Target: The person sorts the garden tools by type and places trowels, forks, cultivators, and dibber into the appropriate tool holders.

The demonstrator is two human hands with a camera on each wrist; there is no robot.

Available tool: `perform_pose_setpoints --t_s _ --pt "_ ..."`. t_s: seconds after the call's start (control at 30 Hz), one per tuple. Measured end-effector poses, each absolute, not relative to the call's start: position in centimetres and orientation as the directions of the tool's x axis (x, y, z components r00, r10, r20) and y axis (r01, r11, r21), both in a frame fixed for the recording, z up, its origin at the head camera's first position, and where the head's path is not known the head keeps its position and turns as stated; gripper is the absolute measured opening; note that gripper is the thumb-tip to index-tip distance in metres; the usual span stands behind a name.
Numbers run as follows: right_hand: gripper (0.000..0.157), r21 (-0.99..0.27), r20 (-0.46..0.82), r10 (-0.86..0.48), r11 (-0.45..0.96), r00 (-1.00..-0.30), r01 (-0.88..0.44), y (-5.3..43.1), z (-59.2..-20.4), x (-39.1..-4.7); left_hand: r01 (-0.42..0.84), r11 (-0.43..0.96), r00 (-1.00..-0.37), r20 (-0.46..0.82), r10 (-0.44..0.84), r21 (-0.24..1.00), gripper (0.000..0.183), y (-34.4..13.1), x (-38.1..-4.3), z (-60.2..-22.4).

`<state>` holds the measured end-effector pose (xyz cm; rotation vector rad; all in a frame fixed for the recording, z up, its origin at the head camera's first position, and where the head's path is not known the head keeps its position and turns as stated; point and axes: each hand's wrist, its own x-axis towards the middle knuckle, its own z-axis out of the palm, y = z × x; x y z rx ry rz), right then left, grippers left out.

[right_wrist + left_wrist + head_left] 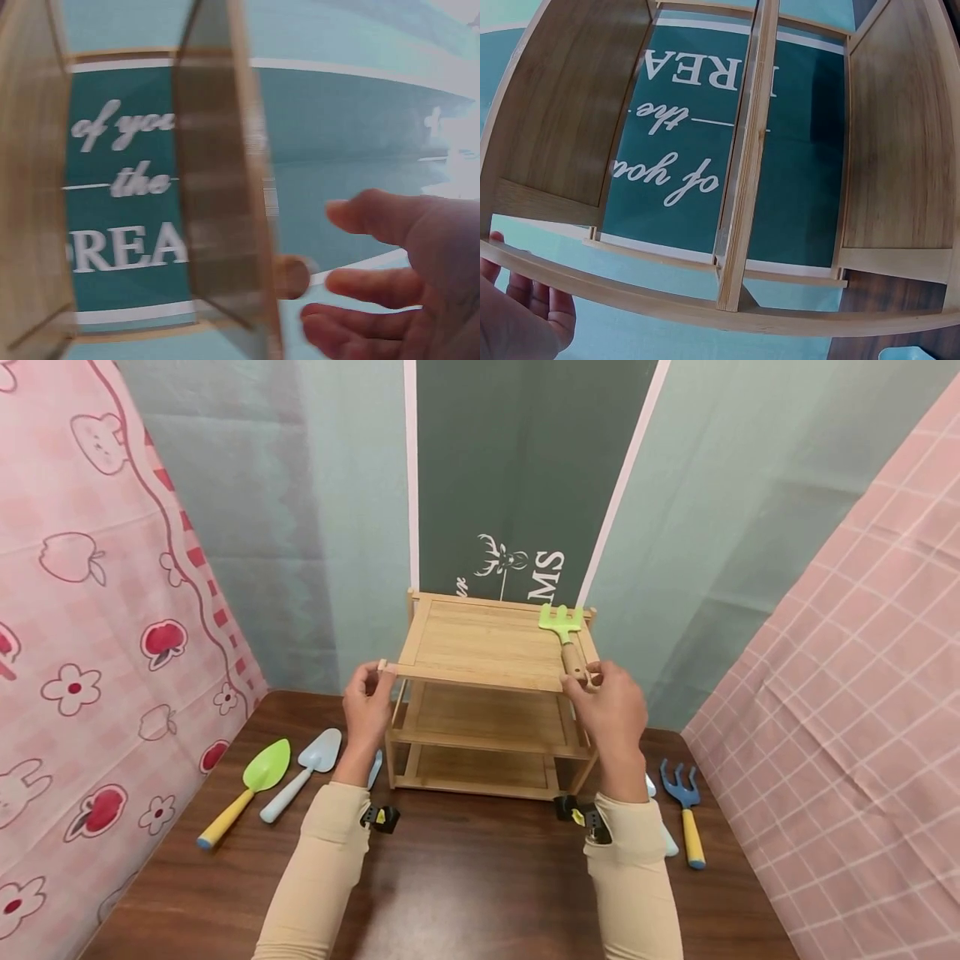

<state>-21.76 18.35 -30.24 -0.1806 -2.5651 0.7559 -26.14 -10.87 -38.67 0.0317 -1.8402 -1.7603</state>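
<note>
A wooden three-tier shelf (pixel 487 639) stands on the table. My left hand (pixel 369 702) grips its top front-left corner; in the left wrist view its fingers (pixel 540 296) curl at the frame's edge. On the top board, at the right side, lies a hand rake (pixel 562 625) with light green tines pointing to the back and a wooden handle. My right hand (pixel 611 706) is at the handle's end, by the shelf's front-right corner. The right wrist view shows its thumb and fingers spread apart, just off the wooden handle end (pixel 292 276).
Left of the shelf lie a green trowel (pixel 266 766) with a yellow handle and a pale blue trowel (pixel 320 752). A blue hand rake (pixel 682 789) lies at the right. Another light blue tool (pixel 667 839) is partly behind the right arm. Curtains surround the table (pixel 465 885).
</note>
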Motion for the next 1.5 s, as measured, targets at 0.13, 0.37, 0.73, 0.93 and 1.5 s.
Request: perform_pose_setpoints --t_s 0.13,0.37,0.73,0.93,1.5 --pt "0.052 -0.501 0.334 0.135 0.864 -0.933 -0.054 18.8 -29.1 -20.7 0.374 0.115 -0.831 0.388 -0.399 0.920 0.024 -11.0 -26.3 -38.6" --pt "0.051 -0.452 0.241 -0.029 0.881 -0.970 -0.139 19.5 -28.7 -19.5 0.355 0.124 -0.835 0.374 -0.403 0.927 0.024 -11.1 -26.2 -38.4" --pt "0.059 -0.435 0.167 -0.025 0.895 -0.986 -0.096 20.6 -28.6 -18.1 0.329 0.165 -0.840 0.369 -0.398 0.930 0.021 -11.1 -26.3 -38.1" --pt "0.061 -0.435 0.193 -0.033 0.893 -0.981 -0.116 21.3 -29.0 -17.6 0.299 0.171 -0.852 0.343 -0.394 0.939 0.021 -11.1 -26.5 -37.8" --pt "0.066 -0.445 0.111 0.031 0.895 -0.993 -0.022 24.1 -30.9 -16.1 0.248 0.212 -0.863 0.315 -0.396 0.945 0.022 -11.0 -26.5 -37.2"
